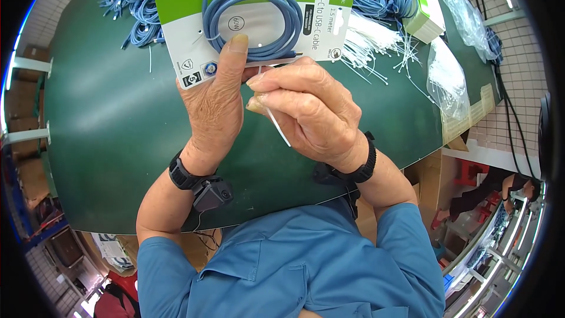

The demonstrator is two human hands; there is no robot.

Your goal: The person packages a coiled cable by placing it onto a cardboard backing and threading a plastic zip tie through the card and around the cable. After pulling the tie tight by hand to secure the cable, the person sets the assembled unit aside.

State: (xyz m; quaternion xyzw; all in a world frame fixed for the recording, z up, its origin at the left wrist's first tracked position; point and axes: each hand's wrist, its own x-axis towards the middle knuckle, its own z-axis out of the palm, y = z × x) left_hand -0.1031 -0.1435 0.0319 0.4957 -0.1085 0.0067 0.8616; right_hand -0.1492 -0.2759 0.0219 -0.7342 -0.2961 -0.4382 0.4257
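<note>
My left hand (215, 97) is closed on a green and white cardboard backing card (325, 20), with the thumb pressed over its lower edge. Coiled in loops against the card's front lies a blue braided cable (286, 15), one length of it rising past the card's top. My right hand (312, 106) pinches a thin white cable tie (278, 128) between thumb and fingers, just below the card. The tie's tail slants down from the fingertips; a short piece shows above them. Another bit of white tie (199, 36) crosses the coil's left side.
A heap of blue cables (141, 0) covers the table's far side. Loose white cable ties (371, 44) lie to the right, beside a stack of green and white cards (422, 9). Farther right are a clear bag of white ties (447, 79) and another plastic bag (462, 15).
</note>
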